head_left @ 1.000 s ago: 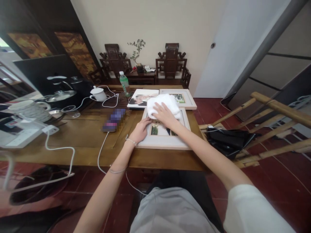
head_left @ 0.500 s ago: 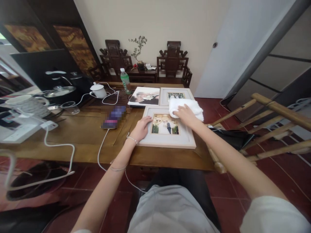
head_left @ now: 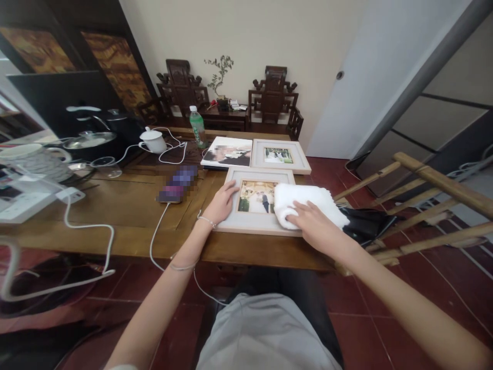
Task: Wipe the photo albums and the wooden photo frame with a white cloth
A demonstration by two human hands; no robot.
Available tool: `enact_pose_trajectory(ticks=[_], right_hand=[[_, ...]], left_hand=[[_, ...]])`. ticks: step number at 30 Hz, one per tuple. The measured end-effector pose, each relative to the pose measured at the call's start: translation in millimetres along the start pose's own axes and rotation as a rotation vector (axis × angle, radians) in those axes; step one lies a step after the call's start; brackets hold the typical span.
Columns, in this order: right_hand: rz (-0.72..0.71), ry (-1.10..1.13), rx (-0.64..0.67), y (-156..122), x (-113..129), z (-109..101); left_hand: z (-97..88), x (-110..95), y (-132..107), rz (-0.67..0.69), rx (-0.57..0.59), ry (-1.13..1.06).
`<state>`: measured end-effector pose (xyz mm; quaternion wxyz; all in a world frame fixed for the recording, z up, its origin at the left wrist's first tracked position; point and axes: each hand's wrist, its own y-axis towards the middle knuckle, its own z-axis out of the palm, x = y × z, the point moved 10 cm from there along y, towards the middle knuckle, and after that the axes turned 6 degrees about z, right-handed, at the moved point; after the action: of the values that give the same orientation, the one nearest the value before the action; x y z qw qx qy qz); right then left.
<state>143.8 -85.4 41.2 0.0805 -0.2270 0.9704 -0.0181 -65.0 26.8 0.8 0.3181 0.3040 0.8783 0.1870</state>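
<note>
A framed photo [head_left: 231,220] with a pale wooden border lies flat near the table's front edge. My left hand [head_left: 220,205] rests on its left border, fingers stretched out flat. My right hand [head_left: 314,223] is closed on a folded white towel [head_left: 304,198], which presses over the frame's right side and juts past its edge. The towel hides the right border and part of the picture. Behind lie a second framed photo [head_left: 298,162] and a white-edged photo album or panel [head_left: 227,151], side by side.
A phone [head_left: 177,185] on a white cable lies left of the frames. Beyond are a green-labelled bottle [head_left: 197,128], a white lidded cup [head_left: 153,141] and a clear cup [head_left: 108,167]. A power strip [head_left: 29,203] sits at far left. A bamboo chair [head_left: 427,177] stands on the right.
My right hand has brought the towel from the frame's upper right corner toward me and to the right, uncovering the rear frame. My left hand stays on the left border.
</note>
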Motion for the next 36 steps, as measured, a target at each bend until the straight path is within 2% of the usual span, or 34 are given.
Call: enact_pose_trajectory(ticks=[2, 8, 10, 13, 17, 20, 22, 24, 26, 28, 33, 36], right_hand=[[0.019, 0.006, -0.039, 11, -8, 0], [0.083, -0.064, -0.095, 78, -40, -2], [0.082, -0.070, -0.105, 87, -42, -2], [0.056, -0.062, -0.104, 72, -33, 2], [0.023, -0.013, -0.057, 20, -9, 7], [0.005, 0.023, -0.028, -17, 11, 2], [0.000, 0.047, -0.014, -30, 20, -4], [-0.005, 0.079, 0.001, -31, 26, -9], [0.006, 0.106, 0.013, -18, 25, -11], [0.049, 0.116, -0.005, 6, 14, -12], [0.175, 0.099, -0.224, 85, -25, -19], [0.186, 0.061, -0.238, 120, -31, -15]], left_hand=[[-2.0, -3, 0, -0.004, -0.002, -0.006], [-3.2, -2, -2, -0.015, 0.030, -0.009], [-2.4, 3, -2, -0.021, 0.026, -0.004], [0.6, 9, -3, -0.017, 0.018, -0.010], [3.5, 12, -3, -0.015, 0.002, -0.022], [4.3, 12, -2, -0.024, -0.005, -0.026], [4.6, 12, -2, -0.034, -0.006, -0.033], [5.1, 12, -2, -0.034, -0.001, -0.034], [5.3, 12, -2, -0.023, 0.005, -0.028], [4.5, 11, -2, -0.011, 0.007, -0.021], [-0.8, 9, -2, -0.001, 0.009, -0.010], [-3.5, 8, -3, -0.004, 0.017, -0.022]])
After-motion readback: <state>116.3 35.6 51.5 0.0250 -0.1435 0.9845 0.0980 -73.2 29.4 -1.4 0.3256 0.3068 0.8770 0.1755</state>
